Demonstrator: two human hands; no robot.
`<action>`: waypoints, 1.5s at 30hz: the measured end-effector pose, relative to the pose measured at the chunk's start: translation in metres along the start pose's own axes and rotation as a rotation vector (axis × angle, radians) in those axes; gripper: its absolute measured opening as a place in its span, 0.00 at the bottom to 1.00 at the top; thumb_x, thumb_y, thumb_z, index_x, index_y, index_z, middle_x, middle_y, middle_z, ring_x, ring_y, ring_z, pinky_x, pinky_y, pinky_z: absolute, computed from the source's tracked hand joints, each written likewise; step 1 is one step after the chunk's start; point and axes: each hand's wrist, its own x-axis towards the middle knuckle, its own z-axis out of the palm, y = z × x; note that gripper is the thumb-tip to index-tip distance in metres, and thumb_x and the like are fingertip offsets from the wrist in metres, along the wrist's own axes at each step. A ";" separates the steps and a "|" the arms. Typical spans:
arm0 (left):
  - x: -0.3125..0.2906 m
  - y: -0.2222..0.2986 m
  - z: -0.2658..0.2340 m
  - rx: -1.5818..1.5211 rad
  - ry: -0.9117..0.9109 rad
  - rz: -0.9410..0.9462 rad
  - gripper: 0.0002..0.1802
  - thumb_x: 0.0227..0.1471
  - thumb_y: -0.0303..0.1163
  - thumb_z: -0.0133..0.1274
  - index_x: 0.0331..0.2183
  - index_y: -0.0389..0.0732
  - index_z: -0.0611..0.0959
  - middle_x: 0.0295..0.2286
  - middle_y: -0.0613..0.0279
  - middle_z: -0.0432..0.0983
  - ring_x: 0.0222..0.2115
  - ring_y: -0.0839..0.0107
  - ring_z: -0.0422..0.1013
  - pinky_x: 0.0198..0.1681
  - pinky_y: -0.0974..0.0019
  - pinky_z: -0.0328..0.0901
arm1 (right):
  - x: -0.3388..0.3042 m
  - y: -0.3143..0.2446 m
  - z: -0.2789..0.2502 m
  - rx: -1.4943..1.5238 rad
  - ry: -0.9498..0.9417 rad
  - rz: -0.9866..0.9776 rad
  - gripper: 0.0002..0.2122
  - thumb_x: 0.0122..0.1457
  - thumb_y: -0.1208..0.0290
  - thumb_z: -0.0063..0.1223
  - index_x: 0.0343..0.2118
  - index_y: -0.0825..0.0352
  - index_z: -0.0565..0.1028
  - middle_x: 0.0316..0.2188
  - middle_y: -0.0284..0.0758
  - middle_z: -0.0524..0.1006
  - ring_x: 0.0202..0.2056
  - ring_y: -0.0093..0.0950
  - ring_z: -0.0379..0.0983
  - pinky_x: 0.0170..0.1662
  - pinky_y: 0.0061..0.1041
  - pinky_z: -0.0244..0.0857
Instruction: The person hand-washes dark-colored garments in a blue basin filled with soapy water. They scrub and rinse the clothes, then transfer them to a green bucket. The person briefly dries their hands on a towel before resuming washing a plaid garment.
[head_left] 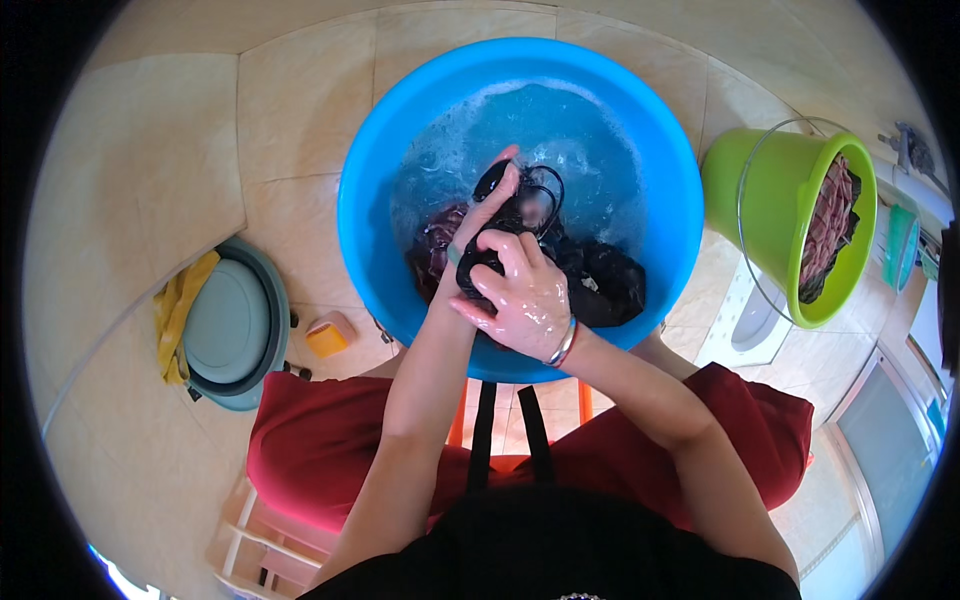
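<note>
Right hand (527, 292) curled over a wet black garment (478, 262), thumb and fingers closed on it, skin shiny with water. Left hand (490, 205) points up the basin, fingers extended, partly covered by the same garment; can't tell how firmly it grips. Garment is at the hands, over the near half of a round blue basin (358, 215); thin black strap (555, 180) loops off its far end. Basin holds sudsy water (590, 150), foam along the far wall. Maroon patterned cloth (436, 240) in basin left of the hands, black cloth (618, 288) to the right. Silver bracelet (563, 343) on right wrist. Right of basin: lime-green bucket (745, 185), tilted in view, with red patterned cloth (828, 225) inside. Left: grey-green tub (225, 320), yellow cloth (178, 320) over its edge. Tiled floor (305, 130) underneath.
</note>
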 end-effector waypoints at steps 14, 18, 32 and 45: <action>-0.007 -0.037 -0.012 -0.142 0.187 0.110 0.18 0.56 0.44 0.50 0.39 0.39 0.78 0.31 0.66 0.73 0.29 0.76 0.68 0.29 0.70 0.64 | 0.020 -0.001 0.005 -0.071 0.270 0.075 0.11 0.47 0.66 0.60 0.16 0.63 0.69 0.19 0.32 0.69 0.21 0.29 0.72 0.21 0.26 0.67; -0.004 -0.045 -0.019 -0.120 0.223 0.157 0.18 0.57 0.43 0.49 0.39 0.37 0.78 0.32 0.66 0.74 0.31 0.74 0.69 0.32 0.69 0.65 | 0.023 0.007 0.006 0.062 0.282 0.146 0.06 0.48 0.71 0.58 0.25 0.68 0.75 0.23 0.37 0.74 0.21 0.38 0.73 0.22 0.30 0.67; 0.031 -0.020 -0.054 -0.024 0.273 -0.041 0.37 0.54 0.54 0.51 0.55 0.36 0.67 0.53 0.57 0.66 0.53 0.67 0.62 0.56 0.63 0.59 | 0.016 0.145 0.031 -0.050 0.208 0.830 0.21 0.56 0.48 0.49 0.29 0.65 0.77 0.29 0.46 0.77 0.33 0.48 0.73 0.37 0.42 0.67; 0.091 -0.036 -0.109 0.934 0.221 0.335 0.50 0.45 0.17 0.56 0.64 0.51 0.49 0.62 0.56 0.50 0.60 0.54 0.52 0.59 0.61 0.54 | 0.008 0.198 0.061 -0.326 -0.221 0.623 0.28 0.52 0.61 0.59 0.56 0.56 0.63 0.49 0.43 0.65 0.44 0.48 0.69 0.40 0.42 0.70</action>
